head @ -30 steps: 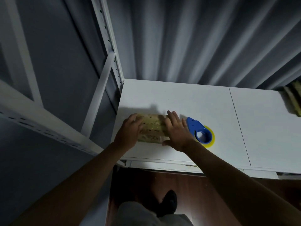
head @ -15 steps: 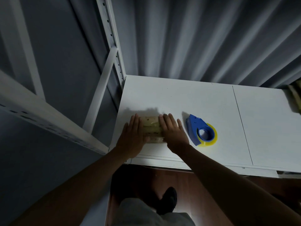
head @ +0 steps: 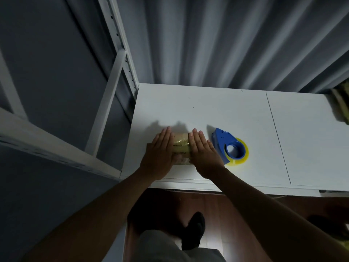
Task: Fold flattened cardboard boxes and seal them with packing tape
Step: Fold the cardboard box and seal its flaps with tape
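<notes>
A small tan cardboard box (head: 181, 145) with tape across its top sits near the front left of the white table (head: 217, 108). My left hand (head: 160, 154) lies flat on the box's left part, fingers straight. My right hand (head: 204, 154) lies flat on its right part, fingers straight and pointing away from me. Only a narrow strip of the box shows between the hands. A blue tape dispenser (head: 229, 146) with a yellow roll lies on the table just right of my right hand.
A white metal shelf frame (head: 113, 76) stands left of the table, with grey curtains behind. More cardboard (head: 340, 104) lies at the table's far right edge. Wooden floor and my foot (head: 194, 229) show below the table's front edge.
Both hands have slid inward over the box and flattened on it, covering more of its top. The dispenser has stayed in place.
</notes>
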